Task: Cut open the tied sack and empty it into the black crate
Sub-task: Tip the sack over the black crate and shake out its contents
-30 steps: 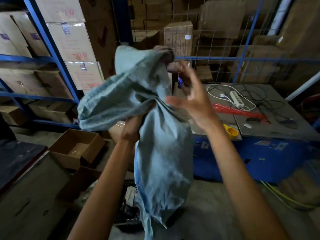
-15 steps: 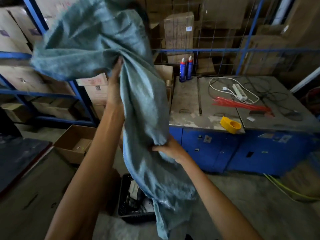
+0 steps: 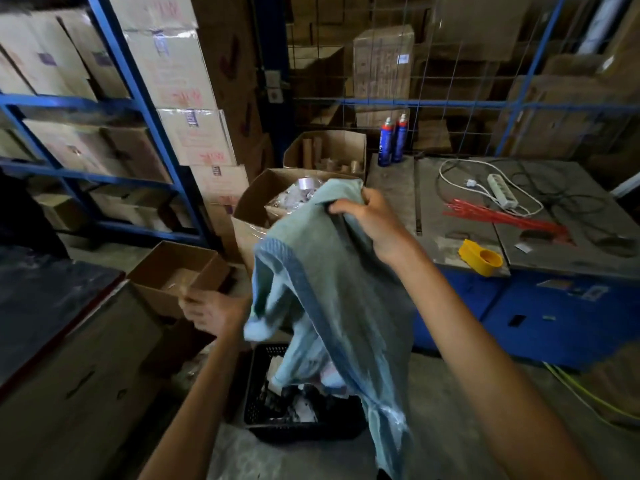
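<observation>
Warehouse floor — limp sack [image 3: 332, 289] over black crate [image 3: 263, 407]

Right hand [image 3: 375, 226] grips limp sack [image 3: 332, 292] over black crate [image 3: 263, 403]; left hand [image 3: 211, 311] beside sack.

One sack [image 3: 332, 292], one black crate [image 3: 304, 424], two hands, two spray cans [image 3: 393, 140], one yellow tape dispenser [image 3: 479, 257], one power strip [image 3: 502, 190].

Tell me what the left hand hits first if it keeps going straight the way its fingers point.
The left hand points up and left, away from the sack. First in that line looks to be the open cardboard box on the floor just beyond the fingertips, though depth is hard to judge here.
</observation>
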`<state>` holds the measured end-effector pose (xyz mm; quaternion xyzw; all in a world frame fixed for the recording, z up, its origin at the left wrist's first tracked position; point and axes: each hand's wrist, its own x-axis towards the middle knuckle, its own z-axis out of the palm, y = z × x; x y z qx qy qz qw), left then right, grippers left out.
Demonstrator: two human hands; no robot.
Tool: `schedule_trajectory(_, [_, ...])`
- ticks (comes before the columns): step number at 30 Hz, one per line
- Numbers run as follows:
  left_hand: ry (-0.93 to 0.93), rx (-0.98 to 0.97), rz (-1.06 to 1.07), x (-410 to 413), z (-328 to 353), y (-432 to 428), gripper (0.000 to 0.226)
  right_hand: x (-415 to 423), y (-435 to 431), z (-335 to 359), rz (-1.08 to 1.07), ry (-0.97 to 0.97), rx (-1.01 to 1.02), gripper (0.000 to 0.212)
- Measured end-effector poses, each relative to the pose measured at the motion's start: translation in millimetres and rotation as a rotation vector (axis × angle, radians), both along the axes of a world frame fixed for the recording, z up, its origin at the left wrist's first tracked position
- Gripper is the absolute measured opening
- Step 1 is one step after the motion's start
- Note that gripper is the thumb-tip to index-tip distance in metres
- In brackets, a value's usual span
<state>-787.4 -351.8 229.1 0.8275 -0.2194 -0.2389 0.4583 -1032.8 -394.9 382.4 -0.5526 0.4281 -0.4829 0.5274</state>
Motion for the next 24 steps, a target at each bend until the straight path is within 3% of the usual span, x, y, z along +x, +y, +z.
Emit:
schedule_trajectory(1, [-0.112, -0.067, -0.113, -7.4, 3.1, 0.5, 0.078, 3.1, -1.1, 5.7, -0.021, -0.052, 0.01, 0.02])
schedule_trajectory(2, [-0.057, -0.215, -0.242, -12.4, 1.3, 1.5, 0.068, 6.5, -2.4, 12.7, -0.037, -0.112, 0.023, 0.024])
schedule_trajectory(4, [0.349, -0.418, -0.527, -33.7, 23.5, 14.9, 0.023, 10.5, -5.5, 26.4, -0.064, -0.241, 0.049, 0.031])
schedule_trajectory(6, [0.75, -0.49, -0.707, -50.8, 43.8, 28.3, 0.067, 14.2, -13.5, 38.2, -0.124, -0.346, 0.068, 0.036])
schedule_trajectory(7, [0.825, -0.436, -0.8, -59.4, 50.2, 32.0, 0.098, 16.1, -17.5, 44.5, -0.156, -0.386, 0.076, 0.038])
schedule_trajectory(8, [0.771, -0.398, -0.82, -68.5, 54.8, 33.9, 0.116, 18.1, -20.7, 51.1, -0.186, -0.424, 0.089, 0.039])
schedule_trajectory(9, [0.688, -0.384, -0.847, -74.1, 52.3, 34.2, 0.117, 21.1, -22.9, 57.1, -0.2, -0.447, 0.102, 0.039])
schedule_trajectory(12, [0.237, -0.367, -1.034, -97.0, 54.2, 27.8, 0.066, 29.3, -23.9, 67.5, -0.139, -0.408, 0.159, 0.046])
schedule_trajectory(14, [0.246, -0.457, -0.884, -111.9, 51.9, 15.3, 0.044, 27.5, -17.2, 75.9, -0.004, -0.261, 0.144, 0.042])
schedule_trajectory(15, [0.321, -0.491, -0.772, -116.6, 52.1, 9.5, 0.043, 22.3, -14.3, 81.3, 0.067, -0.094, 0.095, 0.043])
schedule_trajectory(17, [0.497, -0.515, -0.619, -117.8, 45.9, -4.2, 0.052, 4.0, -5.9, 95.6, 0.107, 0.424, -0.065, 0.051])
schedule_trajectory(19, [0.619, -0.475, -0.525, -117.9, 44.0, -13.7, 0.053, -22.8, -1.7, 104.4, -0.042, 0.84, -0.191, 0.055])
schedule_trajectory(22, [0.743, -0.451, -0.406, -106.6, 46.8, -23.8, 0.035, -61.5, 4.5, 84.3, -0.217, 0.967, -0.198, 0.081])
schedule_trajectory(24, [0.843, -0.456, -0.398, -94.1, 53.2, -31.6, 0.02, -76.0, 6.4, 48.2, -0.058, 1.05, -0.105, 0.117])
